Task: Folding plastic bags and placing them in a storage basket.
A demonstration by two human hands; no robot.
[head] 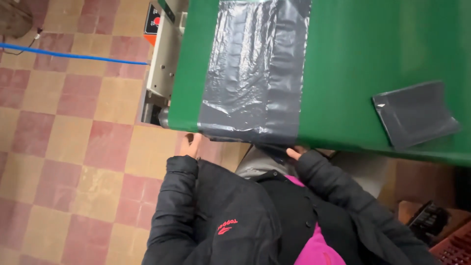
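A long dark grey plastic sheet (252, 68) lies flat along the green table surface (353, 54), and its near end hangs over the table's front edge. My left hand (192, 145) is at that edge by the sheet's near left corner, with its fingers mostly hidden under the table. My right hand (294, 153) shows only its fingertips past the black sleeve; they pinch the sheet's hanging near right corner. Both arms are in black jacket sleeves.
A small folded dark plastic piece (416, 115) lies on the green surface to the right. A grey machine body with an orange panel (159, 54) adjoins the table's left end. A blue cable (73, 55) runs across the checkered tile floor. Dark crates (441, 230) stand lower right.
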